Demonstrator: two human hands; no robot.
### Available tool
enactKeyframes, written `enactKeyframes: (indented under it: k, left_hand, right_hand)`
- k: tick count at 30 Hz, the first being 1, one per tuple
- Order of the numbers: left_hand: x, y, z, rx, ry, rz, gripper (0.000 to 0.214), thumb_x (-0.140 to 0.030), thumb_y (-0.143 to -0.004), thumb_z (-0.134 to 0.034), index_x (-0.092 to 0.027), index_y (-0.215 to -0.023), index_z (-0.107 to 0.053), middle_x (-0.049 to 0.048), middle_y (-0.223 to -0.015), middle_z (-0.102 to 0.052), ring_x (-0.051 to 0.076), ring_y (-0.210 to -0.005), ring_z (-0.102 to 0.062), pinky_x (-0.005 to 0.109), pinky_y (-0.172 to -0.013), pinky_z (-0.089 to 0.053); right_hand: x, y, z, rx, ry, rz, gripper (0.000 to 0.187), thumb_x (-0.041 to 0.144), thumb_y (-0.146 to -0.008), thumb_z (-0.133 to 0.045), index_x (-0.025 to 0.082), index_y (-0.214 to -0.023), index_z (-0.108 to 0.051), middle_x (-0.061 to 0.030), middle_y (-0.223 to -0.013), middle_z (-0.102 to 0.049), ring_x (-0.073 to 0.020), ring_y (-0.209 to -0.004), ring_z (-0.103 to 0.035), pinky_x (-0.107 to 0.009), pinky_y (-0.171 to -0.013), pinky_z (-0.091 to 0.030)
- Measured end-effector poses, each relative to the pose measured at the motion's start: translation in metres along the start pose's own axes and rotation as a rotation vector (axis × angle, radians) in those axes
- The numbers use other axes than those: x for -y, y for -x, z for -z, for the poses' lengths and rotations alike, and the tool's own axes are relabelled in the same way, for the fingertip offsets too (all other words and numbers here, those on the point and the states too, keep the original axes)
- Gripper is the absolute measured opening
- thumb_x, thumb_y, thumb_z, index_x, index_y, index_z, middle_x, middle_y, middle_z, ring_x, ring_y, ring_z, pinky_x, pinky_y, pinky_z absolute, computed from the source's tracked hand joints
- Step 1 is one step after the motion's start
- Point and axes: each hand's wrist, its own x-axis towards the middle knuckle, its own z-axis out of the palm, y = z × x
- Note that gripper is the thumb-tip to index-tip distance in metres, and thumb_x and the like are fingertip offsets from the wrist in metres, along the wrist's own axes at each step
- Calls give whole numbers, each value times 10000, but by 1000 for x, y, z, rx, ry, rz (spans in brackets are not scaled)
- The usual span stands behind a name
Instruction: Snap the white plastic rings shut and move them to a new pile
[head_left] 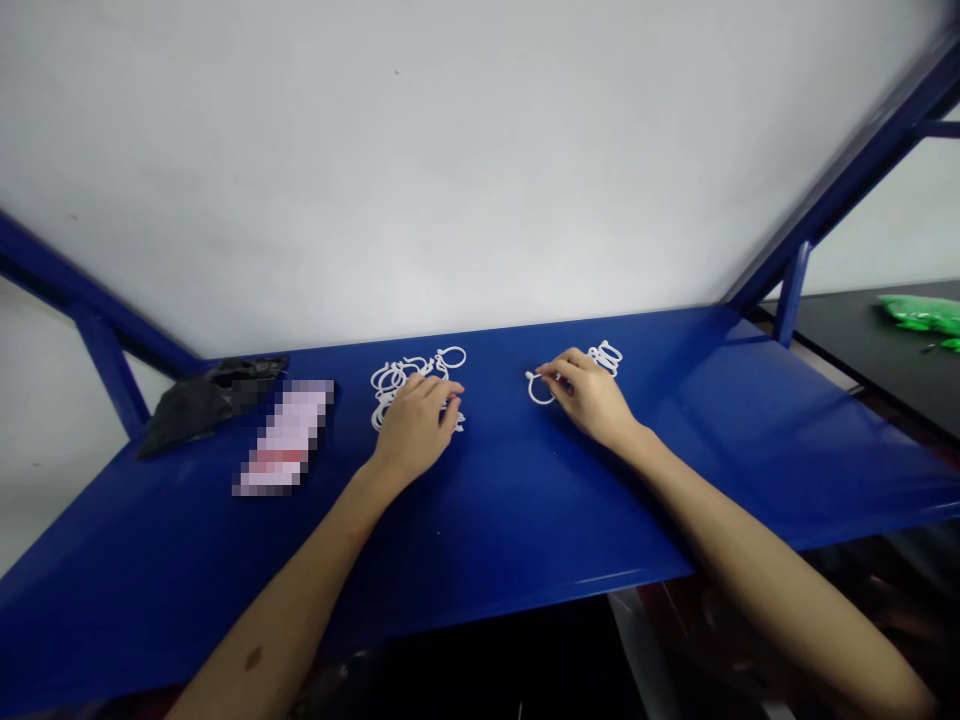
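Observation:
A heap of several white plastic rings (pixel 401 378) lies on the blue table (pixel 525 500), left of centre. My left hand (pixel 416 425) rests on the right part of that heap, fingers curled down over the rings. My right hand (pixel 589 395) pinches a single white ring (pixel 538 388) against the tabletop with thumb and fingers. Just behind that hand sits a smaller cluster of white rings (pixel 606 355).
A black bag (pixel 202 400) and a blurred pinkish packet (pixel 289 435) lie at the left of the table. A white wall stands close behind. Blue frame struts (pixel 795 290) rise at both sides. A darker table with a green item (pixel 922 312) stands to the right.

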Motion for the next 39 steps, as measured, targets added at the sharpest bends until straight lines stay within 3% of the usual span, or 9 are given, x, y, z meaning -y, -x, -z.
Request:
enactKeyframes:
  k: [5, 8, 11, 18, 24, 27, 32, 35, 39]
  left_hand:
    - [18, -1, 28, 196, -20, 18, 152, -200, -880, -537, -218, -971, -657, 39, -962, -667, 231, -973, -550, 390, -898, -442]
    - [12, -1, 43, 360, -21, 13, 99, -309, -864, -613, -220, -889, -646, 26, -960, -658, 239, -977, -548, 408, -905, -429]
    - [4, -2, 46, 423, -61, 37, 146, -344, -827, -681, -210, -830, -622, 28, -932, -650, 248, -955, -545, 409, -878, -426]
    - [0, -1, 38, 341, -75, -31, 144, -249, -913, -517, -211, -802, -602, 36, -881, -643, 236, -906, -539, 399, -857, -419]
    - [-9, -2, 42, 180, 0, 37, 99, -210, -898, -501, -209, -815, -556, 25, -861, -631, 210, -880, -549, 385, -836, -431]
    - [-21, -4, 46, 137, 152, 99, 69, -219, -888, -507, -210, -841, -557, 8, -834, -611, 175, -799, -554, 339, -762, -447]
    - [-34, -2, 43, 193, 627, 268, 106, -315, -906, -522, -216, -900, -558, -28, -755, -589, 124, -678, -565, 271, -660, -465]
    - [-37, -1, 36, 192, 864, 346, 115, -326, -906, -519, -215, -904, -549, -35, -733, -589, 120, -684, -590, 277, -701, -492]
    - [-45, -2, 32, 166, 956, 382, 87, -288, -911, -498, -213, -914, -543, -34, -743, -595, 108, -650, -581, 278, -695, -498]
  right_hand:
    - [-20, -2, 10, 40, 286, -194, 201, 212, -925, -570, 203, -1081, -696, -82, -969, -667, -246, -920, -610, -346, -739, -508]
    - [-24, -2, 12, 54, 351, -239, 229, 221, -919, -567, 197, -1110, -691, -101, -1008, -666, -273, -976, -582, -369, -758, -509]
    - [-23, -2, 10, 34, 340, -213, 240, 232, -931, -547, 190, -1118, -691, -117, -1037, -657, -277, -983, -565, -393, -785, -508]
    - [-7, 2, 1, 77, 187, -39, 248, 261, -966, -507, 187, -1121, -686, -116, -990, -652, -259, -928, -555, -418, -826, -499]
    - [7, 6, -5, 177, 71, 57, 251, 278, -980, -508, 196, -1160, -663, -104, -1048, -655, -247, -959, -576, -435, -875, -511]
    - [17, 8, -6, 215, -25, 102, 281, 289, -987, -506, 198, -1227, -621, -105, -1110, -650, -238, -997, -604, -448, -922, -515]
    - [39, 13, -5, 199, -246, 98, 353, 343, -976, -552, 212, -1303, -527, -101, -1219, -643, -204, -1001, -655, -394, -876, -567]
    - [48, 16, -3, 156, -330, 48, 335, 360, -966, -574, 213, -1263, -526, -82, -1151, -682, -187, -950, -682, -362, -828, -587]
    - [49, 17, -5, 121, -361, 2, 286, 347, -967, -569, 206, -1214, -544, -59, -1035, -713, -172, -890, -694, -324, -762, -588]
